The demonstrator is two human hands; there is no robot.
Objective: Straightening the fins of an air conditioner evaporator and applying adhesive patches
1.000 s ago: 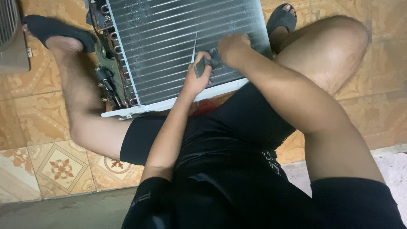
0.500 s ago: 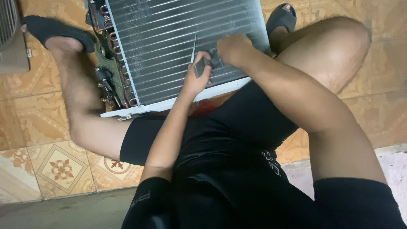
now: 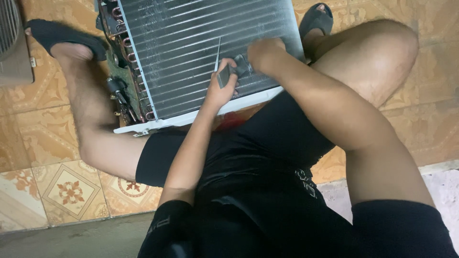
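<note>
Metal finned coil [image 3: 191,48] unmoved; both hands' fingers still clenched on dark tool [image 3: 232,72].

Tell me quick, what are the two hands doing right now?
Left hand: closed on a small dark tool, pressed to the finned metal coil.
Right hand: closed, gripping the same tool's other end.

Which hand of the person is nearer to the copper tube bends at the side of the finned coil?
Left. The left hand rests on the finned coil, closer to the copper tube bends. The right hand is farther along, toward the opposite edge.
</note>
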